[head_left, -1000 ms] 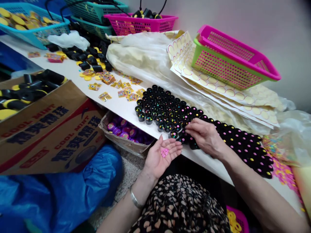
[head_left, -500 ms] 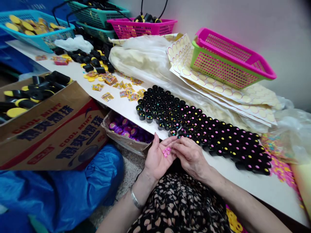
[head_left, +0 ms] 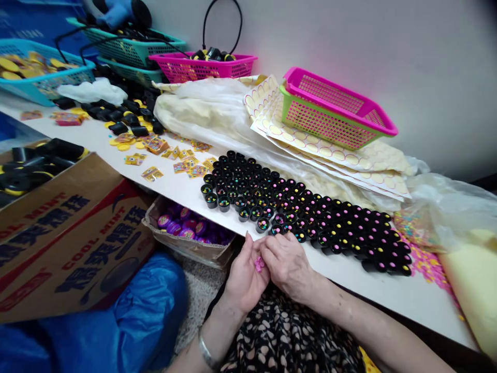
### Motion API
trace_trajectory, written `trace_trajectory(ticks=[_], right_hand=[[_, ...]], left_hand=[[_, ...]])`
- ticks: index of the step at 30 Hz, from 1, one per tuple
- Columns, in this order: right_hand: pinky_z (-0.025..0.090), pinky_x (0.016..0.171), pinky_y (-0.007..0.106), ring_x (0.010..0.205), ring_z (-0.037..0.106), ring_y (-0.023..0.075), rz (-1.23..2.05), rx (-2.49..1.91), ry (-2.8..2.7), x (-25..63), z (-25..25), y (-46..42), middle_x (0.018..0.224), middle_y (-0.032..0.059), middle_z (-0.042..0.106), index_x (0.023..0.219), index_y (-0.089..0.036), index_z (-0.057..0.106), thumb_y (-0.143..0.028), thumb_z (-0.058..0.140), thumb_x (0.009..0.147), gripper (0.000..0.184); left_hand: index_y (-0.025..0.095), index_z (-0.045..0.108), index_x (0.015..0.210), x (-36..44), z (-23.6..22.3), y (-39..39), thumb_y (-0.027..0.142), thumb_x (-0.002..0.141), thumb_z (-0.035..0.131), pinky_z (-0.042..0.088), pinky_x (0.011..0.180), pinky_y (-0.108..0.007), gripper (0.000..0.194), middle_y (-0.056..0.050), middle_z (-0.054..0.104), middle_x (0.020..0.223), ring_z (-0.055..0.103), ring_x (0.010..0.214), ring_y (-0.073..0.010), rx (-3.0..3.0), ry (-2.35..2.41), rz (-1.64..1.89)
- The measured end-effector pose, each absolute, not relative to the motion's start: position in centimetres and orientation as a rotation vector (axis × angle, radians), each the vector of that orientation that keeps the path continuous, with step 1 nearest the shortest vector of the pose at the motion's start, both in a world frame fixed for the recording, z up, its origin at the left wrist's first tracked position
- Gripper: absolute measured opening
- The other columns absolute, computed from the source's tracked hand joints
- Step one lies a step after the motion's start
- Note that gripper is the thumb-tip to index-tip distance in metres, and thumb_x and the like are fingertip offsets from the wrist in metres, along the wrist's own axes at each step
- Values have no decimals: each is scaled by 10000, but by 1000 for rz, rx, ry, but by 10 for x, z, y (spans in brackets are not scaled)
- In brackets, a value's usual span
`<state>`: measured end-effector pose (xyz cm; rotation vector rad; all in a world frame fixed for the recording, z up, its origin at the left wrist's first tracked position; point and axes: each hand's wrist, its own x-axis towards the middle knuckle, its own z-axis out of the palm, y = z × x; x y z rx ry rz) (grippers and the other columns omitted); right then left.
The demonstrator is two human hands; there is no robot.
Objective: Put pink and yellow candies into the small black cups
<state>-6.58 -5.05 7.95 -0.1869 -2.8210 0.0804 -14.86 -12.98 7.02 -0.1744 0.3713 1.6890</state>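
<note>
My left hand (head_left: 244, 277) is cupped palm up just below the table's front edge, with a few small pink beads (head_left: 259, 264) lying in it. My right hand (head_left: 285, 261) rests against it, fingertips pinched down into the palm at the beads. Right above both hands, several rows of small black cups (head_left: 306, 212) stand on the white table (head_left: 182, 184), each with coloured beads inside. What the right fingertips pinch is too small to make out.
A "COOL MINT" cardboard box (head_left: 73, 233) of black-and-yellow parts stands at left above a blue bag (head_left: 128, 321). A small box of purple pieces (head_left: 186, 230) sits under the table edge. Stacked pink and green baskets (head_left: 334, 111), sticker sheets (head_left: 349, 155) and plastic bags (head_left: 217, 111) lie behind.
My right hand left the black cups and came back down to the left palm. My left hand curled up more round the pink beads. The view shifted, sliding everything left.
</note>
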Motion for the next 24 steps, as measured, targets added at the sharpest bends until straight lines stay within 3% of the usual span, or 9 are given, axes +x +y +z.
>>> trace_trajectory(ticks=[4,8,14,24], right_hand=[[270,614,302,691,385,162,162,-402,-2809,-64,82,-47,713,41,481,713,-167,509,-160,370,838,187],[291,610,264,684,398,138,357,-577,-2826,-62,86,-43,736,26,472,718,-169,472,-142,365,840,164],[326,604,242,687,413,131,545,-580,-2839,-61,90,-43,740,17,469,722,-182,449,-137,360,839,154],[361,602,260,660,425,144,383,-633,-2698,-64,78,-53,712,40,480,714,-169,488,-118,359,815,171]], left_hand=[[111,600,853,-144,67,-130,295,855,442,450,667,-161,243,-13,587,732,541,654,-53,-215,401,1708],[105,615,844,-141,62,-132,188,817,496,465,709,-241,148,-41,615,736,566,678,-92,-134,551,1688],[112,624,771,-138,62,-132,223,776,560,466,691,-252,128,-56,638,752,580,675,-104,-98,684,1703],[117,653,825,-140,63,-131,210,750,591,471,703,-258,135,-61,662,809,606,752,-140,-43,828,1750]])
